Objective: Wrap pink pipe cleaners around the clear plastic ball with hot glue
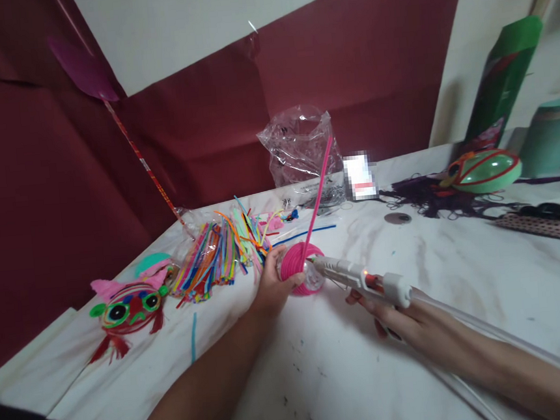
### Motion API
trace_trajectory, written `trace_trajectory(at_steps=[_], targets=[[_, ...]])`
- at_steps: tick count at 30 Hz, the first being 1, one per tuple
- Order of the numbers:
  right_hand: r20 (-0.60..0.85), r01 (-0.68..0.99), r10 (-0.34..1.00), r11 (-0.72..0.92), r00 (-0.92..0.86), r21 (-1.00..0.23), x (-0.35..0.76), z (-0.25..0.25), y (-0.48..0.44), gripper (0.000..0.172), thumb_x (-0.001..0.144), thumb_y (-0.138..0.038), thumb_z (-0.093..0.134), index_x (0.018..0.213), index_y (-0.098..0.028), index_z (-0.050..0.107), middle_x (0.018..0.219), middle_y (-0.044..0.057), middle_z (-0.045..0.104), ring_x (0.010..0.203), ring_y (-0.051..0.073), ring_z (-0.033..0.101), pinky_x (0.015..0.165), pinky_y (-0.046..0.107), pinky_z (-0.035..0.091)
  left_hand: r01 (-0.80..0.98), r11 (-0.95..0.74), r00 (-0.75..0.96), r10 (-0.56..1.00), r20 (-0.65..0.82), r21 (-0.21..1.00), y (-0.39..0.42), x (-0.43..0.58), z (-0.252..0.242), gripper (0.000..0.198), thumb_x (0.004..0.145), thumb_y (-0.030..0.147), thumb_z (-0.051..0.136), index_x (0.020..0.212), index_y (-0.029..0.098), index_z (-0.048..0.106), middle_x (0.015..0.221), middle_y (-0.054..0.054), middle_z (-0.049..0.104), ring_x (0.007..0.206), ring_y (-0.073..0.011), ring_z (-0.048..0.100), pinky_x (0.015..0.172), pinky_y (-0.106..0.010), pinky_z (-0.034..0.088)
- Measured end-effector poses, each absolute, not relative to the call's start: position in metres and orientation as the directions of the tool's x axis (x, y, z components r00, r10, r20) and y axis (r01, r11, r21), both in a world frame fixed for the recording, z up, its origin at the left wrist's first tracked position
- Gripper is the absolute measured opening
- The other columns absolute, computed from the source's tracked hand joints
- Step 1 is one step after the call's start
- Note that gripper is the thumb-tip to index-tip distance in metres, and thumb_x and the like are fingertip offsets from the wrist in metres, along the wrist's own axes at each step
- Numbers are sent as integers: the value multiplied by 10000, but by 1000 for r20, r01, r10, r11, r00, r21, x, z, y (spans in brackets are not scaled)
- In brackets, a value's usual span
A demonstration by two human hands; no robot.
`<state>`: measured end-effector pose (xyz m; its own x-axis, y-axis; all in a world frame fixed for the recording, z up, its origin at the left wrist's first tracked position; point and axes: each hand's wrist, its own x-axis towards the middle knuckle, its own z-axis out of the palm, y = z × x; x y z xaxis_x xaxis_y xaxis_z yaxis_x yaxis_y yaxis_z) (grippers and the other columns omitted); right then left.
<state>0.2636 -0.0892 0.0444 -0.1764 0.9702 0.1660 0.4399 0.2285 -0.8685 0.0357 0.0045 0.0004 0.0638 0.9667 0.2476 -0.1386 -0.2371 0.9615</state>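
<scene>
A round, clear object wrapped with rows of pink pipe cleaner (292, 261) sits near the middle of the table. My left hand (273, 284) is closed around its left side, with the thumb across the front. One pink pipe cleaner end (318, 190) sticks up from it, leaning right. In my right hand (390, 317) is a white hot glue gun (347, 271) with a small orange light glowing. Its nozzle points left and touches or nearly touches the wrapped object; I cannot tell which. A clear glue stick runs out of the gun's back, along my forearm.
Left of my hands lie a bundle of colourful pipe cleaners (210, 258) and a decorated face with big eyes (130, 309). Behind stands a clear plastic bag (299, 153). To the right are a green balloon (490, 173), dark purple threads (426, 200) and a dotted case (541, 225).
</scene>
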Motion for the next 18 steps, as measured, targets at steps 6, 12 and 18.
trace_trajectory(at_steps=[6,12,18], targets=[[116,418,979,178,-169,-891,260,46,-89,377,744,-540,463,782,-205,630,628,32,594,591,227,615,570,368,532,-122,-222,56,972,230,967,5,36,2,722,552,253,846,1194,232,518,1324,-96,556,1258,-317,503,1053,-446,388],[115,463,975,191,-188,-866,261,47,-89,408,771,-539,424,809,-199,645,600,26,578,599,230,603,582,370,514,-102,-215,67,973,222,971,3,36,4,720,561,266,832,1202,240,504,1323,-89,554,1240,-315,516,1036,-442,401],[116,480,974,198,-195,-855,268,45,-90,451,807,-546,356,819,-183,622,648,39,564,634,233,607,633,381,519,-112,-243,72,965,252,964,6,37,2,742,535,283,840,1194,227,504,1303,-96,558,1237,-320,513,1034,-428,402]])
